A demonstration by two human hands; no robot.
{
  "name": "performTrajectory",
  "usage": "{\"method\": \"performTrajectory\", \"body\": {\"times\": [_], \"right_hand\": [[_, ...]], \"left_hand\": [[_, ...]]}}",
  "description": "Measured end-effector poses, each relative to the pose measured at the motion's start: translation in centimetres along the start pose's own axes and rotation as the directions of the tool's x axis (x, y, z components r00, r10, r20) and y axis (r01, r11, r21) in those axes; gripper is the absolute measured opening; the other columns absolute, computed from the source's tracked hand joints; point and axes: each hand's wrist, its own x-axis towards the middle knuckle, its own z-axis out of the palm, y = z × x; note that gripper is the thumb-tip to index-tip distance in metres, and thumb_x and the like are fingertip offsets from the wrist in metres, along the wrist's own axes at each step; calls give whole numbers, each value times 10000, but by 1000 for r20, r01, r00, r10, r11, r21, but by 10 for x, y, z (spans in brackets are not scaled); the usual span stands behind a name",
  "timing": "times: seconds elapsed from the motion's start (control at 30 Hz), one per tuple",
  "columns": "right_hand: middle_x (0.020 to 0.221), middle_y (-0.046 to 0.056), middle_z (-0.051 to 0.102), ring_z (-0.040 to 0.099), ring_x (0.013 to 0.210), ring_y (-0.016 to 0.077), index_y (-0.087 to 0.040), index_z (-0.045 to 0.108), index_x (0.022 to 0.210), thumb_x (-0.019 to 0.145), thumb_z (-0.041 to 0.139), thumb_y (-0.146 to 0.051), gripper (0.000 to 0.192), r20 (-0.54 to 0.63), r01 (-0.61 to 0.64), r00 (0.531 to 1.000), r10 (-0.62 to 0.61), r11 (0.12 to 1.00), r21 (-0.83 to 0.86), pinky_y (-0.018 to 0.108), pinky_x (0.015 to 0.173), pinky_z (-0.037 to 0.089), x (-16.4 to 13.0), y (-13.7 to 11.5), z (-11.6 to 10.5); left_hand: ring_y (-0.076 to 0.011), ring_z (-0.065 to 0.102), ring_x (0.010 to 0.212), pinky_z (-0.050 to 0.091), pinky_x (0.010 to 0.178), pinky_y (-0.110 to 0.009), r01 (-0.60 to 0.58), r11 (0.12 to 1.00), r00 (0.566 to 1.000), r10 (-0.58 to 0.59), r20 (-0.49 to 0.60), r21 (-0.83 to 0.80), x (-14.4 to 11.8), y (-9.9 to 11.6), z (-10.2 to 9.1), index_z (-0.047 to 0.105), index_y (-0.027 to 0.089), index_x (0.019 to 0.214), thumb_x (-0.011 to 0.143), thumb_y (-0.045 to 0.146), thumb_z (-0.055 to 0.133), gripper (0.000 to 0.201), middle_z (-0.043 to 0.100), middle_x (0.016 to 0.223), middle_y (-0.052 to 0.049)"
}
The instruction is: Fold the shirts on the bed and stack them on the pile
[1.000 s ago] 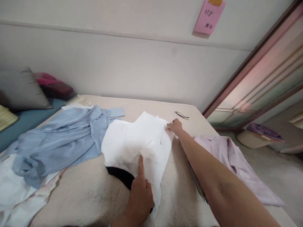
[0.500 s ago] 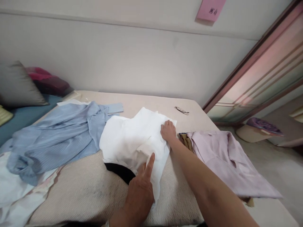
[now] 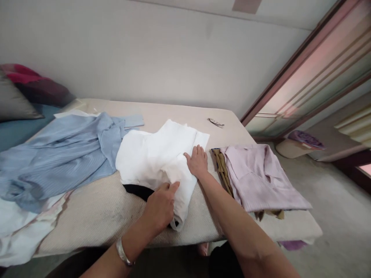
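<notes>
left hand [image 3: 160,206]: fingers pinch white garment [image 3: 150,156] near edge | right hand [image 3: 198,162]: flat, fingers together on it | garment mid-bed [image 3: 95,208], hides most of black cloth [image 3: 136,190]

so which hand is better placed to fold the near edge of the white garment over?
Probably the left hand: it already pinches the near edge of the white garment, while the right hand lies flat on the cloth farther back, pinning it.
</notes>
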Motion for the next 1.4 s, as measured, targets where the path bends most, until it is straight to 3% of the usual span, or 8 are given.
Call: {"method": "performTrajectory", "body": {"times": [0.2, 0.37, 0.47, 0.7, 1.0, 1.1, 1.23, 1.4], "right_hand": [[1383, 195, 565, 467, 1331, 296, -146, 571, 1294, 1019, 419, -484, 462, 193, 44, 980, -58, 996, 73, 416, 1082, 351, -7, 7, -43], [1214, 161, 644, 570, 1181, 276, -151, 574, 1249, 989, 503, -353, 336, 139, 100, 984, -115, 989, 110, 357, 975, 424, -40, 1, -78], [1115, 116, 682, 632, 1024, 239, -183, 605, 1177, 987, 494, -269, 237, 94, 153, 981, -168, 977, 152, 323, 878, 444, -48, -16, -87], [938, 45, 686, 630, 777, 167, -202, 616, 1056, 932, 627, -454, 281, 78, 226, 951, -299, 846, 483, 278, 724, 461, -53, -70, -66], [1261, 144, 592, 654, 929, 237, -188, 452, 1407, 841, 683, -295, 620, 161, 96, 978, -130, 974, 205, 358, 836, 477, -42, -55, -50], [1084, 97, 634, 649, 919, 241, -224, 611, 1206, 866, 626, -266, 343, 229, 147, 957, -176, 980, 136, 337, 793, 466, -40, -50, -49], [974, 60, 651, 638, 862, 200, -231, 660, 1038, 901, 535, -224, 186, 122, 181, 967, -225, 938, 296, 318, 794, 475, -36, -47, -49], [1303, 114, 587, 655, 1005, 200, -218, 533, 1286, 908, 533, -263, 380, -14, 215, 967, -255, 787, 578, 323, 794, 546, -37, -43, -53]], "left_hand": [[-284, 594, 1112, 455, 981, -409, -29, 989, 999, 31, -8, 143, -4, -1, 0, 252, 225, 1592, 830, 158, 622, 850, 584, 1276, -130], [-373, 515, 1240, 366, 1072, -554, -5, 922, 968, 102, -231, 387, -18, 7, 9, 445, 187, 1495, 887, 183, 617, 632, 515, 1401, -204], [-367, 455, 1334, 295, 1148, -576, -158, 870, 917, 304, -258, 466, -26, 12, 27, 542, 100, 1395, 943, 130, 518, 454, 508, 1434, -233], [-384, 597, 1187, 464, 1013, -541, -288, 780, 928, 371, -40, 556, -24, 13, 71, 671, -22, 1187, 929, 310, 641, 422, 619, 1283, -296], [-380, 573, 1197, 468, 995, -495, -301, 787, 938, 346, 17, 539, -25, 17, 58, 686, 5, 1208, 916, 379, 666, 476, 604, 1313, -276], [-381, 543, 1213, 455, 1007, -493, -297, 804, 937, 348, -2, 515, -26, 17, 58, 681, -5, 1204, 918, 392, 661, 489, 586, 1319, -285], [-371, 516, 1210, 470, 982, -486, -292, 810, 943, 334, 10, 508, -28, 19, 53, 691, 25, 1174, 915, 424, 661, 476, 583, 1298, -257], [-355, 509, 1169, 489, 939, -482, -288, 825, 946, 323, 11, 486, -29, 21, 48, 696, 53, 1151, 897, 488, 667, 504, 594, 1237, -220]]}}
